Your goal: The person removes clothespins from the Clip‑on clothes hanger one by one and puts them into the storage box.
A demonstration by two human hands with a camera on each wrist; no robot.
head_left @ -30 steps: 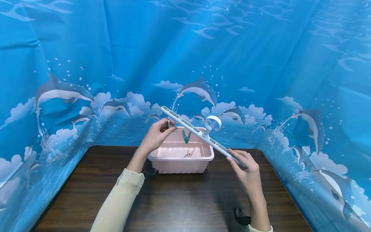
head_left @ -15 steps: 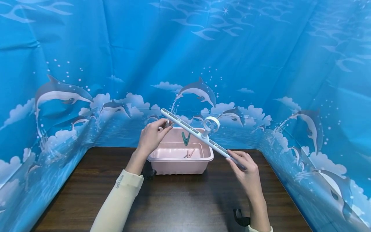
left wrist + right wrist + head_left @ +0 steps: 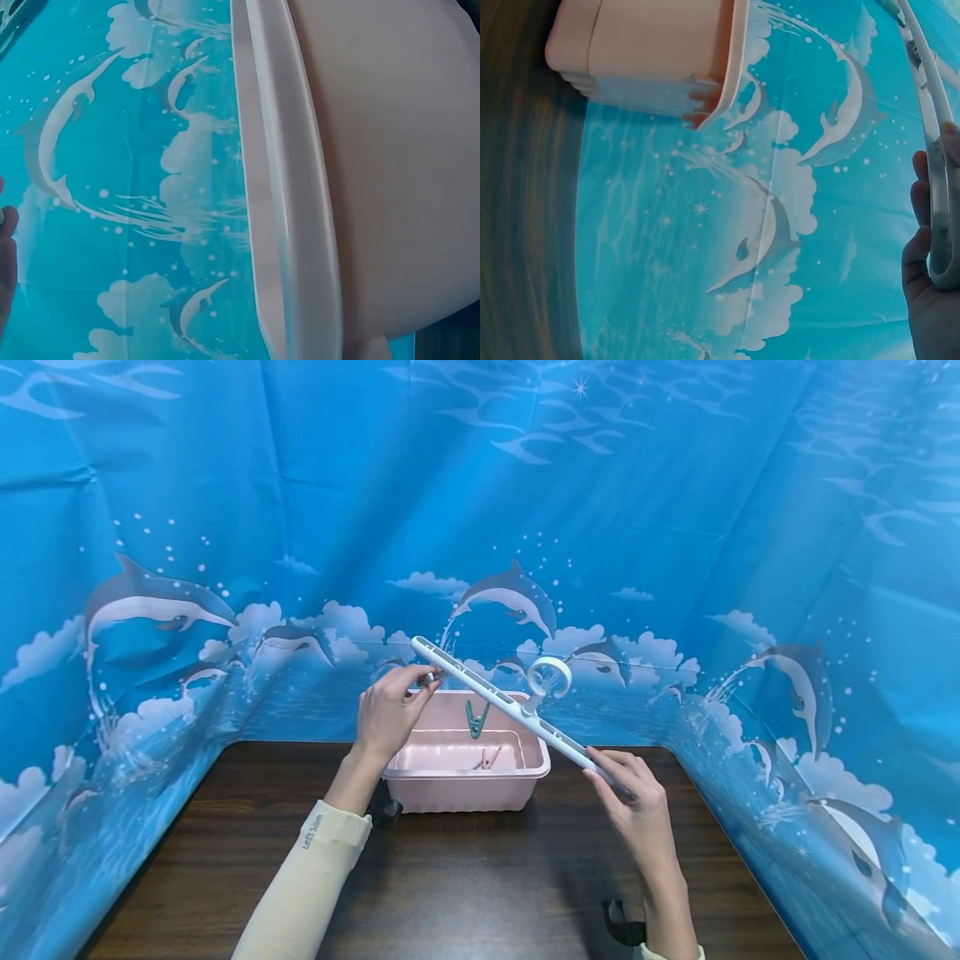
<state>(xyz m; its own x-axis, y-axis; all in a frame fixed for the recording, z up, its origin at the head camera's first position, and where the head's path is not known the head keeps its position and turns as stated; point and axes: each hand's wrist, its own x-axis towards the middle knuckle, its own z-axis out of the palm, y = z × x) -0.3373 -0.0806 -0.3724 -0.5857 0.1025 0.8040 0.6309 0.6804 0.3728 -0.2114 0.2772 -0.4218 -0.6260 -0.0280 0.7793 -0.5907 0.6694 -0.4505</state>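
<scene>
My right hand [image 3: 637, 800] grips the lower right end of a long, slotted white hanger bar [image 3: 480, 685], which slants up to the left above a pink bin. A white ring hook [image 3: 551, 662] stands up from its middle. Beneath the bar hangs a green clothespin [image 3: 476, 729]. Near the upper left end, my left hand [image 3: 386, 714] pinches a small whitish piece [image 3: 431, 677] between thumb and fingers; its kind is mostly hidden. The right wrist view shows my fingers curled round the bar's end [image 3: 941, 255]. Only fingertips [image 3: 6, 255] of the left hand show at its wrist view's edge.
The pink bin [image 3: 461, 793] stands at the back of the dark wooden table [image 3: 480, 877], with a small pinkish clothespin [image 3: 489, 760] inside. A blue dolphin-print curtain [image 3: 337, 527] surrounds the table at the back and sides.
My left hand has drawn slightly left with the small whitish piece. The bar has hardly moved, and the green clothespin hangs at a slightly different angle. My right hand keeps its grip.
</scene>
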